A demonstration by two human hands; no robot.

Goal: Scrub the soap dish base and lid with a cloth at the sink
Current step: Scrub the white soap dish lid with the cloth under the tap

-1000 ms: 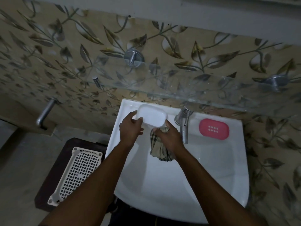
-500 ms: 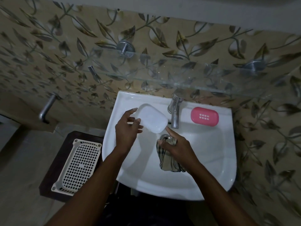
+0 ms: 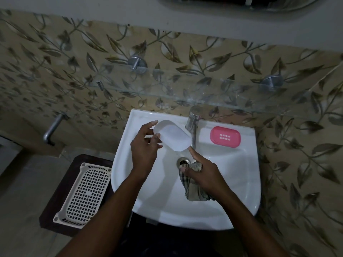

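Head view, nearest first: a basket (image 3: 83, 191) sits on a dark stool just left of the sink (image 3: 237, 173), outside the bowl. I take it as a spot for draining things.

Inside the bowl, my right grip (image 3: 202, 175) is bunched round the checked cloth (image 3: 193, 190). Most of the cloth hangs toward me over the white slope, just this side of the drain (image 3: 183, 161), so any drips should land in the bowl. The forefinger pokes out straight, its tip just beside the near end of the lid (image 3: 172, 135).

My left grip (image 3: 144, 147) pinches the white lid by its left end with the fingertips. That leaves the broad face bare, which I judge is meant for wiping. The lid is tilted above the bowl, clear of the porcelain, with its far end close in front of the tap (image 3: 193, 125).

Right of the tap, the pink base (image 3: 225, 137) lies flat on the back ledge, well apart from both hands. I cannot tell whether it is scrubbed or waiting.

Farthest back, a glass shelf (image 3: 204, 89) juts from the leaf-patterned wall.
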